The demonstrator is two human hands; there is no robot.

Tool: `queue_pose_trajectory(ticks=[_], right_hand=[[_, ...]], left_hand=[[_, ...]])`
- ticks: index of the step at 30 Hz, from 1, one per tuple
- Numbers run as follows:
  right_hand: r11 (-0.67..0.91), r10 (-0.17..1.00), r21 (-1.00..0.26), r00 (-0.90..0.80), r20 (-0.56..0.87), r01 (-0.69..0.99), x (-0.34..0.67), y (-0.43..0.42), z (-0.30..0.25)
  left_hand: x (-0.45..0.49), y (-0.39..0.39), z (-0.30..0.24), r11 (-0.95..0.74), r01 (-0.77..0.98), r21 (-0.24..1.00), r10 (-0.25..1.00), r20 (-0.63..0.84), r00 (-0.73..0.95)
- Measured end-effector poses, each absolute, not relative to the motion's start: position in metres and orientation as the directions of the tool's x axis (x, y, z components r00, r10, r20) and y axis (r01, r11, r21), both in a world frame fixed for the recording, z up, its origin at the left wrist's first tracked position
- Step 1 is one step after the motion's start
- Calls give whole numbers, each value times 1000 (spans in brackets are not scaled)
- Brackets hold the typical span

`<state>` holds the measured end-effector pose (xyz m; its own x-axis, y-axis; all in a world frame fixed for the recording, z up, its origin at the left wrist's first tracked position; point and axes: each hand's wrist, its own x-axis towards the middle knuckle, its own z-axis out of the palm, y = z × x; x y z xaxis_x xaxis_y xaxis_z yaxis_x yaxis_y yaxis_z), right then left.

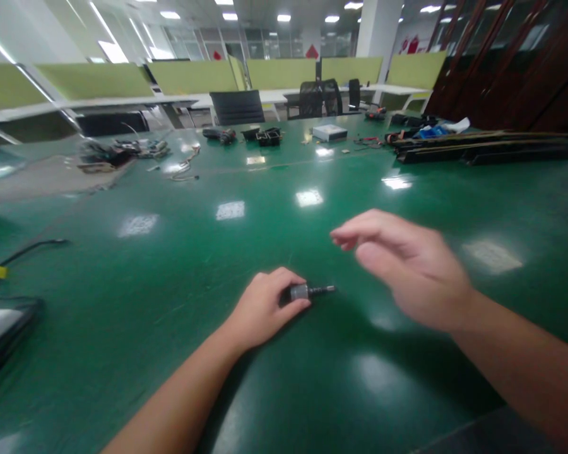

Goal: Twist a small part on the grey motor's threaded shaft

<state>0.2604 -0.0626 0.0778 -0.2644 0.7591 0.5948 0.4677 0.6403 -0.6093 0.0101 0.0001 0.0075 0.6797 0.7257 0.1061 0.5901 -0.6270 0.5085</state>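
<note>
My left hand (264, 308) rests on the green table (180, 277) with its fingers closed around a small tool (310, 291) that has a grey metal collar and a thin dark tip pointing right. The tool's handle is hidden inside the fist. My right hand (404, 268) hovers above the table just right of the tool, palm down, fingers stretched out and loosely together, holding nothing. Its fingertips point left, above the tool's tip.
A black cable with a yellow tag (0, 271) and a dark flat device (0, 331) lie at the left edge. Far across the table are a power drill (220, 135), black parts (269, 136), a white box (329, 132) and long black rails (487, 148). Office chairs stand behind.
</note>
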Motion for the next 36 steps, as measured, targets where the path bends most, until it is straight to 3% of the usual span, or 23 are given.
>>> queue_pose_trajectory(ticks=[6,11,15,18,21,22,24,25,27,29,33,36], right_hand=[[570,821,-622,-394,412,537,250,-43,14],[500,859,-657,-419,294,564,254,-31,-5],[534,843,-644,-407,352,548,261,-30,3],[589,797,-648,-216,563,482,268,-42,37],[662,663,-667,146,734,342,271,-67,84],[640,626,-685,280,728,348,272,-75,95],[641,512,-627,362,779,443,271,-82,100],[606,627,-648,225,746,461,271,-81,94],[631,735,-619,-104,671,467,269,-69,67],[597,800,-619,-313,513,511,264,-49,33],[537,835,-634,-455,308,556,248,-23,-11],[523,842,-616,-466,270,589,241,-20,-15]], left_hand=[[13,2,7,-622,606,495,733,97,673],[14,5,6,-625,606,493,732,99,674],[15,8,3,-620,609,495,734,92,673],[16,10,2,-616,614,494,732,71,678],[16,11,3,-611,619,494,735,64,675],[16,10,4,-610,619,495,737,66,673],[15,9,5,-610,619,496,739,74,669],[15,8,6,-610,618,496,740,78,669],[14,7,6,-612,614,499,741,90,665],[14,6,5,-611,610,504,745,105,659],[14,7,4,-607,610,510,750,113,652],[14,8,4,-603,617,506,752,105,650]])
